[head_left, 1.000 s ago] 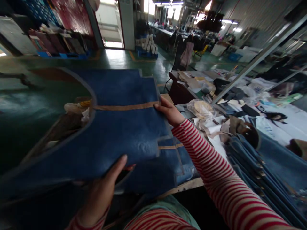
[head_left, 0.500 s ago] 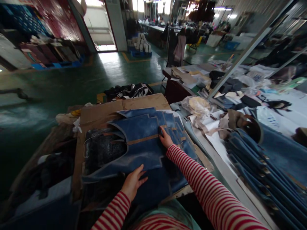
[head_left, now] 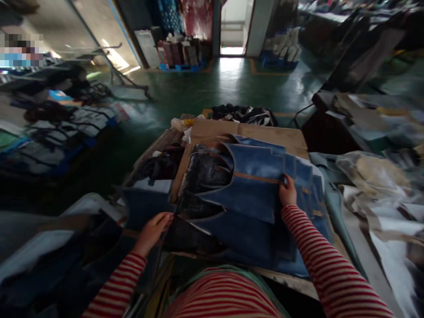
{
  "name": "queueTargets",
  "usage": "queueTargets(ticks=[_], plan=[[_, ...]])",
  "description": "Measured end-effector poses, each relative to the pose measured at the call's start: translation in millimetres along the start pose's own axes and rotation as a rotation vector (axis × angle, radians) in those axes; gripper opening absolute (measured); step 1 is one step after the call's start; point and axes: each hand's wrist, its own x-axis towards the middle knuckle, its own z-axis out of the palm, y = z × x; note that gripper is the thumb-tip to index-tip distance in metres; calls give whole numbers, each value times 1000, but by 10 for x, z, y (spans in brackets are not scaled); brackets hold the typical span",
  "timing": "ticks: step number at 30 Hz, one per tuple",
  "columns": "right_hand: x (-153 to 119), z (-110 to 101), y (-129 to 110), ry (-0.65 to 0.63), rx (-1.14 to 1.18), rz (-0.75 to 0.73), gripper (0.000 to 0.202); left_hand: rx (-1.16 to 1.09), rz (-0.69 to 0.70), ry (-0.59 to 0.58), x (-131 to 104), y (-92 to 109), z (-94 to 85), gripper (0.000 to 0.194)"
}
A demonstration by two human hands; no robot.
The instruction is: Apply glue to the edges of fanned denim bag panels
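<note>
Overlapping blue leather-like panels (head_left: 256, 161) with curved cut-outs and brown strips lie stacked in front of me. My right hand (head_left: 287, 191) is closed on the right edge of the top panel, beside the end of its brown strip. Over to the left, my left hand (head_left: 154, 232) has its fingers pinched together at the right edge of another dark blue panel (head_left: 142, 205), which also bears a brown strip. Black crinkled material (head_left: 207, 170) shows through the cut-outs of the stack.
Brown cardboard (head_left: 271, 132) lies under and behind the stack. On the right are a clear plastic bag (head_left: 374, 174) and pale sheets. A pallet with white and black goods (head_left: 69, 132) stands at left on the green floor (head_left: 185, 90). Dark blurred pieces lie at lower left.
The view has swung left. My left hand has moved from above the stack to the dark blue panel on the left, its fingers closing. My right hand stays at the top panel's edge.
</note>
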Motion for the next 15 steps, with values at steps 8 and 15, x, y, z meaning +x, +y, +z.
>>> queueTargets(ticks=[8,15], plan=[[21,105,31,77,-172,8,48,332,-176,369,-258,-1636,-1119,69],[157,-65,-15,-155,-355,-26,48,378,-203,317,-535,-1981,-950,84]])
